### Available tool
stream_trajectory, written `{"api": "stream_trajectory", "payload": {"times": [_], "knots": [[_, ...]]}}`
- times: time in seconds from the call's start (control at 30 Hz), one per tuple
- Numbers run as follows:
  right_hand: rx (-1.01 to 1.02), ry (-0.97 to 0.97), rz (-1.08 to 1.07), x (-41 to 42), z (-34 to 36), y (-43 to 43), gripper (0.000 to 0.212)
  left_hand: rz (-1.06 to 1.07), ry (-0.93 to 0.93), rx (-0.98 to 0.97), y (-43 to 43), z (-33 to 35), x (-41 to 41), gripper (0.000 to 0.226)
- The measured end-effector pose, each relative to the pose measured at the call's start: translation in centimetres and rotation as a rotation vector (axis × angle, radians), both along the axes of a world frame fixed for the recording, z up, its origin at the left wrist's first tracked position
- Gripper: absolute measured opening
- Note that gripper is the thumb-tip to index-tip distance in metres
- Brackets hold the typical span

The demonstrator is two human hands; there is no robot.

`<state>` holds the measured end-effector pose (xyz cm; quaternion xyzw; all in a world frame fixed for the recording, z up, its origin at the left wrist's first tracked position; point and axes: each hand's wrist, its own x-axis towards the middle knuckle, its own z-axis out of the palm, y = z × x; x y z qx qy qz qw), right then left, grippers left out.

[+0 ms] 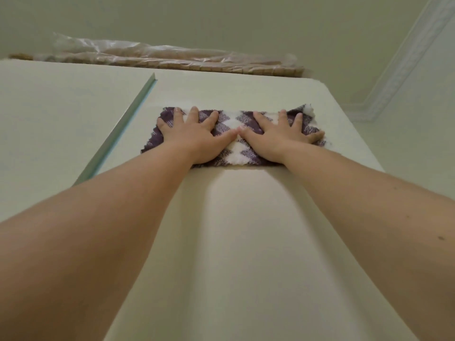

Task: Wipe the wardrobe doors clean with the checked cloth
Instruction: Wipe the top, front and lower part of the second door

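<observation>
The purple-and-white checked terry cloth (230,121) lies flat at 12 o'clock on the cream wardrobe door (246,242); left hand (197,140) and right hand (277,139) press it, fingers (193,116) spread straight. Better to use even pressure, pulling toward 6 o'clock.

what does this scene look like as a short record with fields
surface: pale wardrobe door
cloth: checked cloth, spread flat near the door's top
hands: left hand and right hand flat, fingers spread, pressing the cloth
above: plastic-wrapped bundle on the wardrobe top
</observation>
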<state>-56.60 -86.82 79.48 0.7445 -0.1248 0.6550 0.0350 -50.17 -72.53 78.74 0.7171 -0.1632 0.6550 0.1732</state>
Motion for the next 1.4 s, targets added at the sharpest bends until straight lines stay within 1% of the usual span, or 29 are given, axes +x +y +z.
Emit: {"api": "stream_trajectory", "payload": {"times": [0.13, 0.3, 0.43, 0.87, 1.1, 1.4], "knots": [[0.015, 0.002, -0.011, -0.9, -0.2, -2.1, 0.077, 0.000, 0.015, -0.011, -1.9, -0.3, -0.9, 0.082], [0.002, 0.011, -0.007, -1.6, -0.1, -3.7, 0.079, -0.024, 0.020, -0.014, -3.4, -0.6, -1.5, 0.091], [0.004, 0.023, -0.014, -2.2, 0.3, -4.7, 0.081, -0.041, 0.019, -0.021, -4.4, -0.3, -2.0, 0.092], [0.159, -0.048, -0.039, -2.8, -1.2, -7.3, 0.079, -0.036, -0.039, 0.090, -7.0, 0.5, -2.5, 0.085], [0.213, -0.053, -0.072, -2.6, -1.1, -5.6, 0.079, -0.067, -0.049, 0.128, -5.1, 0.3, -2.1, 0.084], [0.091, -0.022, -0.029, 0.9, 0.0, 2.8, 0.079, -0.026, -0.017, 0.051, 3.9, 0.9, 1.5, 0.086]]}}
